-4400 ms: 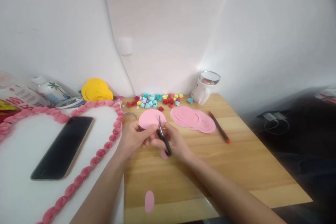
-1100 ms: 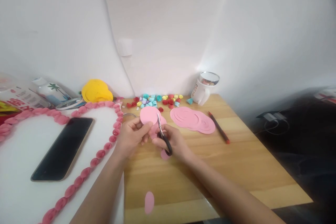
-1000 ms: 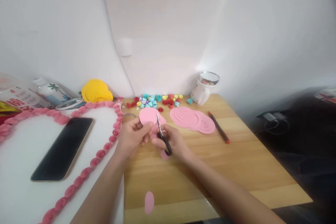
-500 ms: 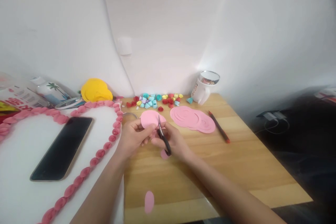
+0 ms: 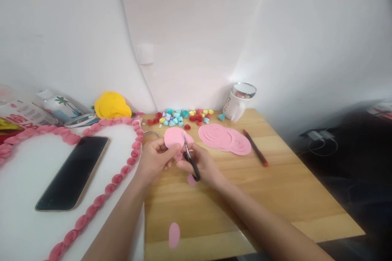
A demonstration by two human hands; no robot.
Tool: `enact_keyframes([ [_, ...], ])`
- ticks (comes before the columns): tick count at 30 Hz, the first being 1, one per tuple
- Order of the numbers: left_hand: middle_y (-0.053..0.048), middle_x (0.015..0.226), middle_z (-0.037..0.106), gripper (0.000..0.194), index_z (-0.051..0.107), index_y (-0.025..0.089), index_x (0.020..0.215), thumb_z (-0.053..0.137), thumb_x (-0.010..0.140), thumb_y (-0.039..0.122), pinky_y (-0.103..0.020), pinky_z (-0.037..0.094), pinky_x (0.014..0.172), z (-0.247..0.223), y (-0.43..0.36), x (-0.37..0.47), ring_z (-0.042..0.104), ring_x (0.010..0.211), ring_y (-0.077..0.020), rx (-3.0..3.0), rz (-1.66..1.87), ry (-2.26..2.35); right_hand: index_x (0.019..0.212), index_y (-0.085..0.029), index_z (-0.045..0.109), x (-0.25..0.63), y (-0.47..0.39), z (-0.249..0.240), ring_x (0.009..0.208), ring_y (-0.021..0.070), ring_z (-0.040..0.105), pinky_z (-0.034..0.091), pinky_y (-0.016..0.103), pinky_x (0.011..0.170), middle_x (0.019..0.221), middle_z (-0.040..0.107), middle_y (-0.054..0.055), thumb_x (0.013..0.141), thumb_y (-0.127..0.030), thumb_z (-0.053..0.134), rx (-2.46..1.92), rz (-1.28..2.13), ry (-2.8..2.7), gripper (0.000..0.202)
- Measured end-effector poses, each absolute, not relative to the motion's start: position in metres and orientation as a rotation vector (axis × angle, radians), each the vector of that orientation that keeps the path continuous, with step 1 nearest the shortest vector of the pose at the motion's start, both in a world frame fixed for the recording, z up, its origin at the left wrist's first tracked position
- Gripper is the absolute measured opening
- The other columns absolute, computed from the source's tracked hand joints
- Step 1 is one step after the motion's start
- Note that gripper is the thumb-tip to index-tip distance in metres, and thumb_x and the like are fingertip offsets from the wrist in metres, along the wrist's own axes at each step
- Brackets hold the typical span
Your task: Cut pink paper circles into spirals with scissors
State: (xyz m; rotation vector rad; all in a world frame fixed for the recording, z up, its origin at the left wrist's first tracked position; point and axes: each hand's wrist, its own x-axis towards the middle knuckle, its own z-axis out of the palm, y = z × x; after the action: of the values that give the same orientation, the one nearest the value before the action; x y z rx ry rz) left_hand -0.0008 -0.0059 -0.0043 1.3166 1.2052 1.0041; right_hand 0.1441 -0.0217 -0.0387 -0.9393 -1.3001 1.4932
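Between thumb and fingers, my left hand [image 5: 157, 157] pinches a round piece of pink paper [image 5: 174, 137] above the table. My right hand [image 5: 203, 163] is closed around the black handles of a pair of scissors [image 5: 192, 164]. The blades point away from me and lie against the right part of the pink paper. Below my hands, a small pink paper scrap [image 5: 191, 179] is on the table, partly covered. Another pink oval [image 5: 174, 235] lies near the front edge. Right of my hands rest several overlapping pink paper circles [image 5: 225, 138].
A white board [image 5: 101, 163] edged with pink paper rosettes carries a phone [image 5: 73, 173]. Small coloured paper rosettes [image 5: 174, 117] line the back, beside a white mug [image 5: 239, 102]. A red-tipped dark pen [image 5: 256, 148] lies right; yellow paper circles [image 5: 112, 105] lean at the wall.
Almost nothing differs. My hands, the scissors and the pink paper keep the same position, with only a very slight shift of the blades.
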Motion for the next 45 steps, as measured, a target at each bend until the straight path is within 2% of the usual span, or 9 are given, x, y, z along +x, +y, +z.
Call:
enact_keyframes([
  [14,0.004,0.047,0.051,0.024,0.054,0.016,0.063,0.063,0.072,0.035,-0.018,0.028,0.037,-0.0076,-0.004,-0.0056,0.039,0.037,-0.0041,1.333,1.006,1.223,0.077,-0.016,0.05,0.1439,-0.0232,-0.0323,0.046,0.0058,0.038,0.029,0.018,0.043,0.055,0.045,-0.007,0.056,-0.04,0.076,-1.001,1.515,-1.274,0.042],
  [21,0.005,0.044,0.048,0.024,0.05,0.016,0.06,0.062,0.074,0.031,-0.018,0.027,0.037,-0.0079,-0.0031,-0.0063,0.038,0.036,-0.0038,1.339,1.031,1.192,0.076,-0.016,0.048,0.1445,-0.0237,-0.0356,0.042,0.0065,0.043,0.033,0.018,0.04,0.053,0.048,-0.006,0.057,-0.04,0.075,-0.967,1.542,-1.259,0.041],
  [28,0.006,0.042,0.048,0.013,0.053,0.016,0.064,0.063,0.07,0.021,-0.018,0.028,0.036,-0.0028,-0.0044,-0.0019,0.038,0.034,-0.0042,1.252,1.098,1.165,0.077,-0.016,0.049,0.1437,-0.0239,-0.0371,0.042,0.0075,0.046,0.035,0.019,0.039,0.054,0.05,-0.006,0.057,-0.04,0.076,-0.98,1.556,-1.239,0.041],
  [33,0.006,0.041,0.048,0.021,0.051,0.015,0.057,0.064,0.07,0.023,-0.018,0.029,0.038,-0.0042,-0.0037,-0.0019,0.039,0.036,-0.0042,1.296,1.087,1.185,0.076,-0.017,0.048,0.1433,-0.0246,-0.0416,0.04,0.006,0.042,0.031,0.018,0.036,0.056,0.047,-0.007,0.06,-0.041,0.073,-0.989,1.528,-1.283,0.038],
  [40,0.005,0.04,0.048,0.019,0.057,0.015,0.059,0.064,0.071,0.027,-0.018,0.028,0.038,-0.0056,-0.0048,-0.0059,0.039,0.036,-0.004,1.354,0.996,1.207,0.082,-0.017,0.047,0.1441,-0.0214,-0.0387,0.054,0.0083,0.044,0.035,0.02,0.047,0.063,0.05,-0.004,0.06,-0.038,0.074,-0.94,1.442,-1.341,0.041],
  [45,0.005,0.042,0.048,0.018,0.057,0.015,0.061,0.065,0.071,0.029,-0.018,0.028,0.039,-0.0056,-0.0043,-0.0055,0.039,0.037,-0.0041,1.331,1.003,1.188,0.083,-0.017,0.047,0.1449,-0.021,-0.0397,0.053,0.0083,0.043,0.033,0.02,0.047,0.061,0.049,-0.004,0.06,-0.04,0.073,-0.938,1.46,-1.345,0.042],
])
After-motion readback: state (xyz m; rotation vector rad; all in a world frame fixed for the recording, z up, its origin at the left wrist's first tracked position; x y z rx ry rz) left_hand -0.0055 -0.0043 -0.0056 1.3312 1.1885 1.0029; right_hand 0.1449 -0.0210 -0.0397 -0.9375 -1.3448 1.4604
